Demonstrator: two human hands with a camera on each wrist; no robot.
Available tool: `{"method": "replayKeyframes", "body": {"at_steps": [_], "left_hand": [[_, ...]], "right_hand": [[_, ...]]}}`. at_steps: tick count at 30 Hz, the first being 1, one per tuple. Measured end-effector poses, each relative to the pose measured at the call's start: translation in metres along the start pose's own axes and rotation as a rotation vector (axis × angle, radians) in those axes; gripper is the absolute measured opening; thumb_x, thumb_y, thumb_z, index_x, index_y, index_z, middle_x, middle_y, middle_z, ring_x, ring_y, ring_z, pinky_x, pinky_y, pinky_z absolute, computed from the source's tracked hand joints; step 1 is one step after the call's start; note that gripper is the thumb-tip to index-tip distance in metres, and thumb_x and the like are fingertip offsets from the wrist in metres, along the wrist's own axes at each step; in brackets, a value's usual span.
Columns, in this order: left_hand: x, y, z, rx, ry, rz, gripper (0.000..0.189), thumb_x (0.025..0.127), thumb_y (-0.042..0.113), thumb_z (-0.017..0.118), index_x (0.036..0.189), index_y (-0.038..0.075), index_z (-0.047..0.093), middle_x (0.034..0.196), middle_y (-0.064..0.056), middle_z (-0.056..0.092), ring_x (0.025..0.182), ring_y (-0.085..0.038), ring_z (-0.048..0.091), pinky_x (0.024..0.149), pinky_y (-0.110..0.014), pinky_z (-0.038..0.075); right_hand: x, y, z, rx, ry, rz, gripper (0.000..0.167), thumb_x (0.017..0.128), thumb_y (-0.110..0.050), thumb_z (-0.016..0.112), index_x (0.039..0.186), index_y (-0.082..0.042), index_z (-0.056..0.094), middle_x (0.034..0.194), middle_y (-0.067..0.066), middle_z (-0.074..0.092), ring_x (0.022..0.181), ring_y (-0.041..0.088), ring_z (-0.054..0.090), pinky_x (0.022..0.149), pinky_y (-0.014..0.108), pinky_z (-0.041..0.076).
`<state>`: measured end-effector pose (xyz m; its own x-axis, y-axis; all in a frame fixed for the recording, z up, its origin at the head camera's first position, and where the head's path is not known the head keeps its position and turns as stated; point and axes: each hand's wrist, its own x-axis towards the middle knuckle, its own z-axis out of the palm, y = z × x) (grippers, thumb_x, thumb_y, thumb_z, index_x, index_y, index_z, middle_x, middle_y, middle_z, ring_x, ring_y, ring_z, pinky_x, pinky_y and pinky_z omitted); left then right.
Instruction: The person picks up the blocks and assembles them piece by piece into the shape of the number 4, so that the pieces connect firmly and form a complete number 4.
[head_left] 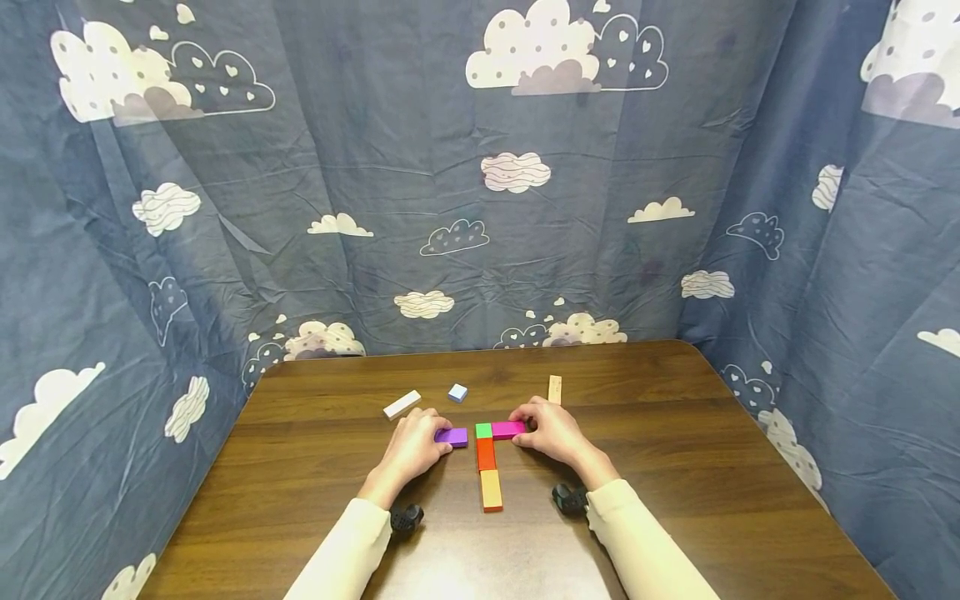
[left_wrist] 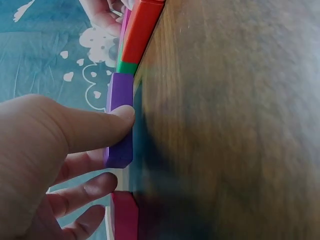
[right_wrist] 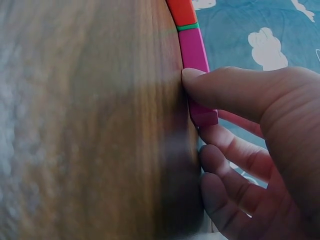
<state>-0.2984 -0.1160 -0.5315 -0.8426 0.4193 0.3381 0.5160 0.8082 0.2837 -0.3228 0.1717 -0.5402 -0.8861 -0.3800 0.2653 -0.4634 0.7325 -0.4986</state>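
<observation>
My left hand (head_left: 411, 446) pinches a purple block (head_left: 456, 437) between thumb and fingers, close to the tabletop. A narrow gap separates that block from a small green block (head_left: 483, 431). On the green block's other side a magenta block (head_left: 504, 430) adjoins it, its outer end pinched by my right hand (head_left: 551, 432). Running from the green block toward me are a red block (head_left: 486, 454) and then an orange block (head_left: 491, 490), end to end. In the left wrist view a crimson block (left_wrist: 125, 215) lies by the left hand's lower fingers; the hand hides it from the head view.
On the wooden table (head_left: 637, 400), a white block (head_left: 402, 405) and a small pale blue block (head_left: 457, 392) lie farther back. A light wood-coloured block (head_left: 555, 389) lies beyond the right hand. A cloud-patterned curtain (head_left: 420, 167) hangs behind the table.
</observation>
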Motion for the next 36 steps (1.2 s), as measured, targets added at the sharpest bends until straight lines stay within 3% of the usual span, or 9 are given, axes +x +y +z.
{"method": "replayKeyframes", "body": {"at_steps": [9,36], "left_hand": [[0.001,0.001,0.011,-0.010,0.005,-0.056,0.026,0.076,0.020,0.086,0.100,0.012,0.078,0.092,0.000,0.068,0.085,-0.021,0.054,0.072,-0.041,0.042],[0.007,0.004,0.015,-0.018,0.025,-0.078,0.027,0.079,0.023,0.084,0.105,0.015,0.078,0.097,0.001,0.068,0.090,-0.023,0.059,0.075,-0.043,0.040]], "right_hand": [[-0.002,0.000,0.000,0.015,-0.027,0.020,0.030,0.073,-0.022,0.090,0.100,-0.018,0.077,0.085,-0.001,0.060,0.074,0.017,0.055,0.064,0.032,0.041],[0.001,0.008,0.003,0.107,-0.015,0.030,0.031,0.073,-0.021,0.090,0.101,-0.018,0.077,0.085,-0.002,0.059,0.074,0.015,0.053,0.066,0.032,0.041]]}}
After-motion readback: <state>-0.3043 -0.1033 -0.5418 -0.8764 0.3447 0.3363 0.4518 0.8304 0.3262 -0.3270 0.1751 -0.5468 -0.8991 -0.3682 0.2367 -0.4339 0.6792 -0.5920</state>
